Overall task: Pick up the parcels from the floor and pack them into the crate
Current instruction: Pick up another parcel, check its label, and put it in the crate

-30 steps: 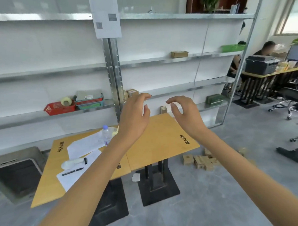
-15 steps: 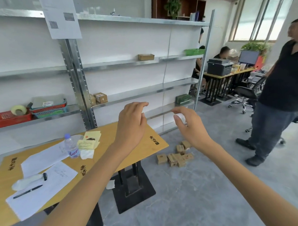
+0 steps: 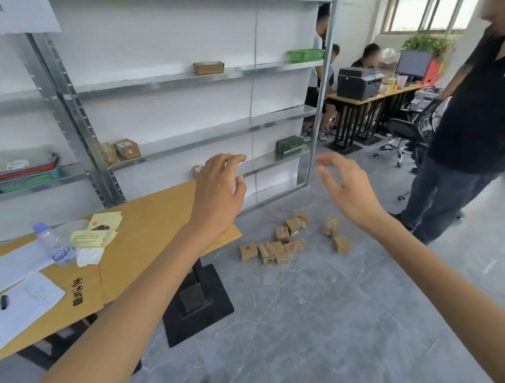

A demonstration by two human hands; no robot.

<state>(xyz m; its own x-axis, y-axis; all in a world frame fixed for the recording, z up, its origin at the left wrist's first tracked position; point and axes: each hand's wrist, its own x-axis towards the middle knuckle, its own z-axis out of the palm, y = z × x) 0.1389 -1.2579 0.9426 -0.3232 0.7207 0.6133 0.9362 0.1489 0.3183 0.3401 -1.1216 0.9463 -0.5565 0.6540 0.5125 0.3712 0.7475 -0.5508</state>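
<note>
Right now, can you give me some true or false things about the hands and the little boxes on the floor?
1. The left hand and right hand hold nothing. True.
2. The clear plastic water bottle stands on the yellow wooden table. True.
3. The small brown cardboard parcels lie on that table. False: the parcels lie on the grey stone floor.
4. The green plastic basket sits on the floor. False: it sits on a metal shelf.

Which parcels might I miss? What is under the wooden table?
Under the wooden table only a black pedestal base shows on the grey floor; no parcel. Its top and the left forearm cover the floor further left. The parcels lie beside it, in the open.
</note>
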